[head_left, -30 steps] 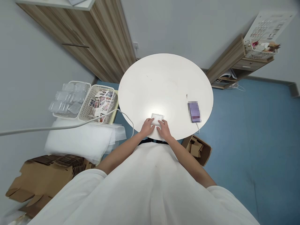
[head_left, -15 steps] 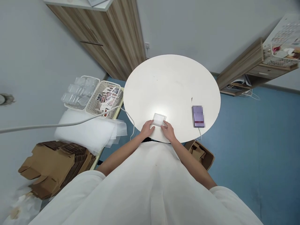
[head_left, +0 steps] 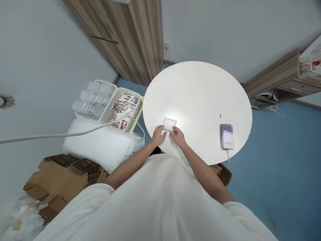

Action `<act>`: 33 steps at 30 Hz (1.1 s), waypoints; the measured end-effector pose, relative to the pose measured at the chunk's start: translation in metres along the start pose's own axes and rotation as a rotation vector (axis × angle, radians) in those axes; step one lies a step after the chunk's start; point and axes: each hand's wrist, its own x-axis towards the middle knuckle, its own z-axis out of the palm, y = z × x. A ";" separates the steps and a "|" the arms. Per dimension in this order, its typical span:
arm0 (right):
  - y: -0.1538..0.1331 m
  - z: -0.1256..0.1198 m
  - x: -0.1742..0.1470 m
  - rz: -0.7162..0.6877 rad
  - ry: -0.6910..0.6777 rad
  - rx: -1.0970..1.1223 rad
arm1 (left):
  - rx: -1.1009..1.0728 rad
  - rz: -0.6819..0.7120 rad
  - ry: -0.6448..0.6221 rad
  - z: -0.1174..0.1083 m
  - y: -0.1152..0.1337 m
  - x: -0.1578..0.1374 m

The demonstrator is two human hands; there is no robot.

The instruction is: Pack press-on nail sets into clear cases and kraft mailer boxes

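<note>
A small, flat packet in whitish translucent wrap (head_left: 169,124) lies at the near edge of the round white table (head_left: 198,90). What is inside the wrap cannot be made out. My left hand (head_left: 157,135) grips the packet's near left corner between thumb and fingers. At the near right corner, my right hand (head_left: 178,136) has its fingers curled and pinched on the packet's edge.
A phone-like device (head_left: 226,137), blurred, lies on the table's right side with a cable. Left stand a basket of clear plastic boxes (head_left: 91,98) and a basket of printed cards (head_left: 122,110). Below are white wrap sheets (head_left: 97,144) and flattened cartons (head_left: 60,180). A white cable (head_left: 75,134) crosses there.
The view has shifted, so the table sits further right. My right hand's fingers have curled in more at the packet's corner. The packet stays between both hands.
</note>
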 end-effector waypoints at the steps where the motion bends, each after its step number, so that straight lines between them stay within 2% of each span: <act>1: -0.006 0.008 0.008 -0.012 -0.008 0.002 | -0.004 -0.005 0.013 -0.009 -0.004 0.006; 7: -0.034 0.053 0.052 -0.050 -0.020 0.042 | 0.011 -0.018 0.043 -0.055 -0.029 0.045; 13: -0.053 0.080 0.083 -0.036 0.000 0.083 | -0.016 -0.007 0.045 -0.083 -0.041 0.080; 19: -0.065 0.087 0.096 -0.034 0.039 0.064 | -0.051 0.006 0.010 -0.092 -0.046 0.095; 33: -0.068 0.089 0.095 -0.018 0.110 0.104 | -0.136 -0.005 -0.029 -0.094 -0.050 0.094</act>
